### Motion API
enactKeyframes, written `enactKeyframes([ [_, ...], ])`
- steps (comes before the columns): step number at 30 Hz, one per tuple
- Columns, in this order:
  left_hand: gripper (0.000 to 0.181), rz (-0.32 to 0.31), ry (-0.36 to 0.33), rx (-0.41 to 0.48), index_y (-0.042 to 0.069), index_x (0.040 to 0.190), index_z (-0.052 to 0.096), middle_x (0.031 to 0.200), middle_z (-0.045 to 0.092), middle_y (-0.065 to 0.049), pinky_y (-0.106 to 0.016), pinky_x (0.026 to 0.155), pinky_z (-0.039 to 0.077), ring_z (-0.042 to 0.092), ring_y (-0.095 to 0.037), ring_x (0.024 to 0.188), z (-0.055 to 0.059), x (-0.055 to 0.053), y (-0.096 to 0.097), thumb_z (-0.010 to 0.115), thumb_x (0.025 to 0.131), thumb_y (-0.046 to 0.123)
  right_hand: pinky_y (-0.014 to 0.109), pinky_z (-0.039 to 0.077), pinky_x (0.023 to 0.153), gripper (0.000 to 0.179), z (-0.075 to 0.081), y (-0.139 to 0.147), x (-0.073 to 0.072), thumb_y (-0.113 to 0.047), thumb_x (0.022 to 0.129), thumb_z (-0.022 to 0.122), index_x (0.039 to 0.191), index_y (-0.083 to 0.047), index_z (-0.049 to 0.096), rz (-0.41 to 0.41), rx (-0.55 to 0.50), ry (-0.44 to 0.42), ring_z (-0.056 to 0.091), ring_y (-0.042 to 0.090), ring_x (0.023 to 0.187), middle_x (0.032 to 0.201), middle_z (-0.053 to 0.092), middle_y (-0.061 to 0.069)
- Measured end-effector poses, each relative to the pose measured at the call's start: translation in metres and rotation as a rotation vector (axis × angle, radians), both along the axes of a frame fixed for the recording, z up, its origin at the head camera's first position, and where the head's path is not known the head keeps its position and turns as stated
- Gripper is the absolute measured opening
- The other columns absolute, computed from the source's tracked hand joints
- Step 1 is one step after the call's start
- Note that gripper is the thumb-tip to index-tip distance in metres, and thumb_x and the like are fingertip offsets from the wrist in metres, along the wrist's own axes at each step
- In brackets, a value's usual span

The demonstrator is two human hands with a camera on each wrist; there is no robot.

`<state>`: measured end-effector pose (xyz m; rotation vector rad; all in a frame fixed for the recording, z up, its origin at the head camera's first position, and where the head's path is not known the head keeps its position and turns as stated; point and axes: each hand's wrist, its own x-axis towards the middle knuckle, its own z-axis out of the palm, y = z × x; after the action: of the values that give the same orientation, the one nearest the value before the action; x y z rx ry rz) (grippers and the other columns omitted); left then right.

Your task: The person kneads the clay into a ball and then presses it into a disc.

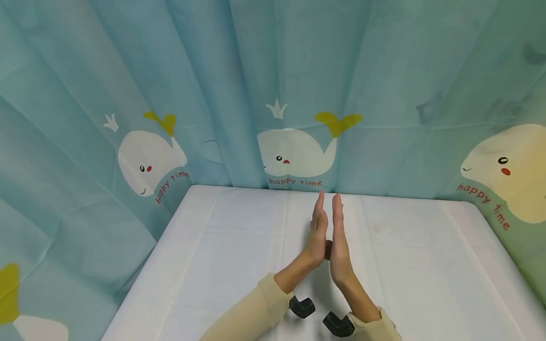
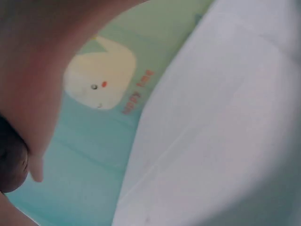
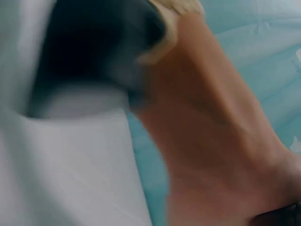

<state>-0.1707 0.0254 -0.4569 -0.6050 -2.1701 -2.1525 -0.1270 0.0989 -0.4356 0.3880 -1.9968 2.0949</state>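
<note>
My left hand (image 1: pixel 316 237) and right hand (image 1: pixel 340 248) are raised over the table, palms facing each other, fingers straight and pointing away. Between the lower palms sits a small dark brown, rounded object (image 1: pixel 328 250), pressed from both sides and mostly covered. In the left wrist view the dark object (image 2: pixel 13 160) looks smooth and round, close against the skin at the left edge. Only a dark corner of the object (image 3: pixel 282 216) shows at the lower right of the right wrist view. Its exact kind I cannot tell. The fingertips stand slightly apart.
A white-covered table (image 1: pixel 239 246) lies under the hands. Behind and beside it hangs a teal curtain (image 1: pixel 222 71) printed with whales. Black wrist cameras, one on the left cuff (image 1: pixel 303 308) and one on the right cuff (image 1: pixel 339 325), jut inward between the forearms.
</note>
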Motion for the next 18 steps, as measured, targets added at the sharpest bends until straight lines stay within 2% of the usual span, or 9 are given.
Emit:
enactKeyframes([
  [3, 0.072, -0.053, -0.008, -0.006, 0.018, 0.167, 0.002, 0.172, 0.003, 0.002, -0.053, 0.124, 0.007, 0.003, -0.016, 0.157, -0.001, 0.007, 0.002, 0.007, 0.108, 0.059, 0.052, -0.005, 0.123, 0.050, 0.000, 0.007, -0.012, -0.044, 0.112, 0.011, 0.162, -0.049, 0.003, -0.042, -0.015, -0.051, -0.003, 0.005, 0.156, 0.170, 0.004, -0.018],
  [6, 0.068, -0.101, -0.018, 0.056, 0.023, 0.167, -0.002, 0.172, 0.000, 0.005, -0.051, 0.124, 0.007, 0.001, -0.013, 0.156, 0.004, 0.012, 0.003, 0.007, 0.108, 0.057, 0.051, -0.004, 0.123, 0.049, -0.006, 0.014, -0.026, -0.049, 0.111, 0.010, 0.159, -0.055, 0.002, -0.049, -0.025, -0.133, -0.003, 0.003, 0.154, 0.170, 0.003, -0.019],
  [9, 0.065, -0.120, 0.000, 0.110, 0.024, 0.166, -0.004, 0.172, 0.000, 0.004, -0.053, 0.124, 0.005, 0.002, -0.015, 0.157, 0.012, 0.014, 0.001, 0.007, 0.109, 0.053, 0.051, -0.004, 0.123, 0.051, -0.018, 0.016, -0.031, -0.050, 0.111, 0.008, 0.161, -0.050, 0.000, -0.024, -0.022, -0.176, -0.006, 0.005, 0.155, 0.171, -0.001, -0.016],
  [12, 0.063, -0.124, 0.025, 0.152, 0.022, 0.166, -0.005, 0.172, -0.001, 0.002, -0.054, 0.124, 0.003, 0.002, -0.018, 0.158, 0.016, 0.010, -0.002, 0.008, 0.111, 0.048, 0.043, -0.001, 0.124, 0.053, -0.025, 0.012, -0.027, -0.047, 0.112, 0.006, 0.164, -0.041, -0.001, 0.010, -0.019, -0.166, -0.007, 0.008, 0.156, 0.171, -0.004, -0.014],
  [14, 0.062, -0.093, 0.040, 0.159, 0.019, 0.166, -0.004, 0.172, -0.001, 0.002, -0.052, 0.124, 0.003, 0.002, -0.019, 0.158, 0.016, 0.004, -0.003, 0.010, 0.112, 0.044, 0.032, 0.015, 0.121, 0.054, -0.025, 0.006, -0.019, -0.045, 0.112, 0.006, 0.165, -0.038, -0.001, 0.024, -0.011, -0.141, 0.000, 0.011, 0.155, 0.171, -0.005, -0.015],
  [16, 0.062, -0.050, 0.051, 0.148, 0.016, 0.166, -0.002, 0.173, 0.000, 0.000, -0.052, 0.125, 0.004, 0.001, -0.019, 0.158, 0.013, -0.003, -0.005, 0.011, 0.112, 0.043, 0.022, 0.021, 0.114, 0.054, -0.020, 0.001, -0.010, -0.043, 0.112, 0.006, 0.165, -0.037, -0.001, 0.029, 0.005, -0.106, 0.000, 0.012, 0.155, 0.171, -0.005, -0.014],
  [18, 0.063, -0.019, 0.052, 0.122, 0.015, 0.166, 0.001, 0.173, 0.002, -0.001, -0.053, 0.125, 0.005, 0.001, -0.019, 0.158, 0.007, -0.008, -0.005, 0.011, 0.112, 0.045, 0.022, 0.027, 0.110, 0.054, -0.012, -0.003, -0.003, -0.043, 0.112, 0.006, 0.165, -0.039, -0.001, 0.026, 0.011, -0.065, 0.001, 0.013, 0.155, 0.171, -0.006, -0.013],
])
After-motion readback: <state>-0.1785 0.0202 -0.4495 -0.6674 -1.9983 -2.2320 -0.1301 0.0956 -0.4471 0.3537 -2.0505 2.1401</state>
